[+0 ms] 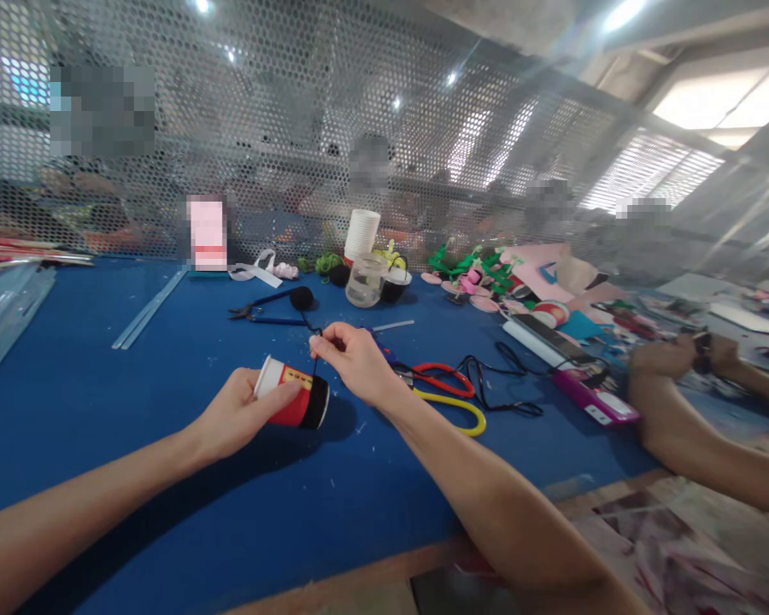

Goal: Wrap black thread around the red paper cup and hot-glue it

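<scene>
My left hand (247, 407) is wrapped round a paper cup (290, 407) held on its side above the blue table. The cup is white at one end, red with a yellow patch in the middle, and black at the other end. My right hand (352, 357), just above it, pinches a black yarn strand (314, 366) between thumb and fingertips. That strand runs down to the cup's black part and also up toward a small black yarn ball (301, 298). Pliers with dark blue handles (272, 312) lie behind the cup.
Scissors with red and yellow handles (452, 401) lie right of my right hand, near a black cord (487, 376) and a purple-and-white power strip (595, 397). Behind stand a clear jar (365, 282) and stacked white cups (362, 232). A co-worker's hands (685, 354) are at the right.
</scene>
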Demonstrator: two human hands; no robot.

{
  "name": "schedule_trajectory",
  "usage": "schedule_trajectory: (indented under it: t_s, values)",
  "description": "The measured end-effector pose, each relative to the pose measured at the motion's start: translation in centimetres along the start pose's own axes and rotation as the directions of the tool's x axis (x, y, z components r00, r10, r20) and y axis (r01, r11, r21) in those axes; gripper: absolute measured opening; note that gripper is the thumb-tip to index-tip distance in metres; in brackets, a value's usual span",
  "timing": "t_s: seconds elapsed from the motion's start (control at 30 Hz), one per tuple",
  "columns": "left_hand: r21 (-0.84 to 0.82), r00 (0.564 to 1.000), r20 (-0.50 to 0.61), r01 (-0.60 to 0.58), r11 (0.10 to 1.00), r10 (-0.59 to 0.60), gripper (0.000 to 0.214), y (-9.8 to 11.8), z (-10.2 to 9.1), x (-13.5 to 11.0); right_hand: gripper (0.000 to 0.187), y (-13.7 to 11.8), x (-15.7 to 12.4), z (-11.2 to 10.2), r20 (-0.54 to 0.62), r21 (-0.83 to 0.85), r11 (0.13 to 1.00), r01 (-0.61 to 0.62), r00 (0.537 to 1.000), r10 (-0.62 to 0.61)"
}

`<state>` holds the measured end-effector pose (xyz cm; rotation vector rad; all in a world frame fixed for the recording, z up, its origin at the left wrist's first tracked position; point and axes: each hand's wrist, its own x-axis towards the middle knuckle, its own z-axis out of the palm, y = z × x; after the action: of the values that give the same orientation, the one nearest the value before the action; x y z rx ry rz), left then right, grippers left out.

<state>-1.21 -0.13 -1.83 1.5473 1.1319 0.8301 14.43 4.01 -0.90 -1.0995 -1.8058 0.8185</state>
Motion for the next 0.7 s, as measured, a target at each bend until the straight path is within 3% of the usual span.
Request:
schedule_trajectory:
  t_s: [0.7]
  values:
    - [0.120, 0.988, -0.047, -0.141, 0.983, 0.148, 0.031, 0.14, -0.28, -0.61, 0.021, 0.00, -0.19, 0.27, 0.092, -0.125, 0.992, -0.012, 0.995, 0.024]
